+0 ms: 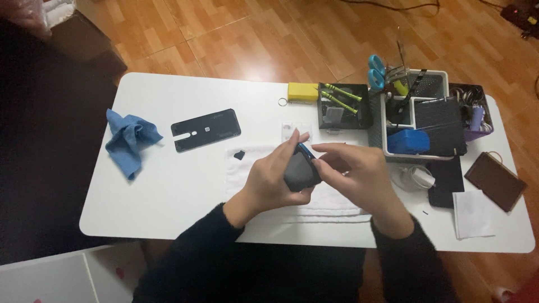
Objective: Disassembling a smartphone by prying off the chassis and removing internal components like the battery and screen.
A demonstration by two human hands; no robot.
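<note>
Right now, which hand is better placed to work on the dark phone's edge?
Right. The left hand cradles the dark phone over the white towel, while the right hand has fingertips pinched at its upper edge.

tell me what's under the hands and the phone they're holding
A white towel lies on the white table beneath the left hand, right hand and dark phone. Its middle is covered by them.

Home repair desk: wooden floor (236, 33), screwdrivers (339, 96).

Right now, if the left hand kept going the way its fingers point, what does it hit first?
Probably the black tool tray with the yellow-handled screwdrivers: the left hand, holding the dark phone, points up-right toward it. Height is unclear.
</note>
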